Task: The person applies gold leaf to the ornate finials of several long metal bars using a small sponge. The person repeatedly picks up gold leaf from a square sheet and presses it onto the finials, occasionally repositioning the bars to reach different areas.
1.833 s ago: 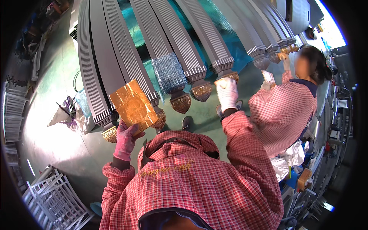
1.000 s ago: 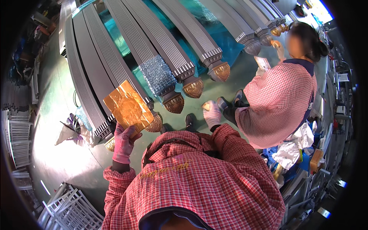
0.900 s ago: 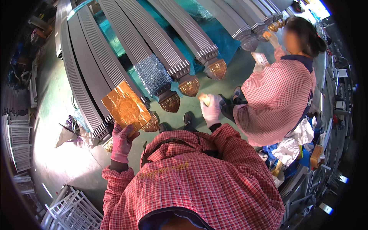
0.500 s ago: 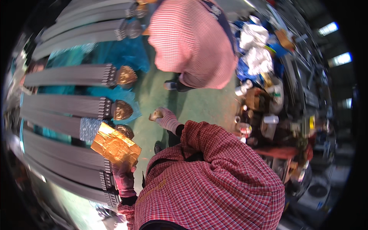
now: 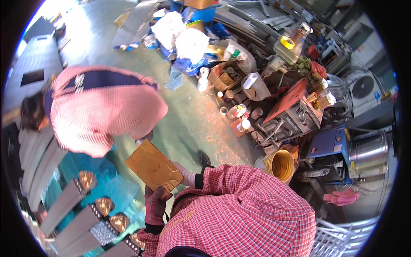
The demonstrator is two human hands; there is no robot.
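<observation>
My left hand [image 5: 156, 204], in a dark reddish glove, is closed on the lower corner of a flat brown cardboard piece [image 5: 154, 165]. The cardboard is held tilted in front of my body. My right hand [image 5: 185, 174], in a pale striped glove, reaches behind the card's right edge. Its fingers are hidden there, and so is anything in them. To the lower left lie long grey ribbed columns [image 5: 64, 205] with gold-coloured ornamented ends [image 5: 104, 206].
A bent-over person in a pink checked top [image 5: 107, 115] works at the left. Blue plastic sheeting [image 5: 115, 192] lies under the columns. On the right stand a yellow bucket [image 5: 280, 165], a red-topped machine [image 5: 295, 111] and several cans and jars. White bags [image 5: 188, 43] are heaped farther back.
My view has swung to the right. My left hand has brought the cardboard from over the columns to in front of my right hand, which held a small beige object before.
</observation>
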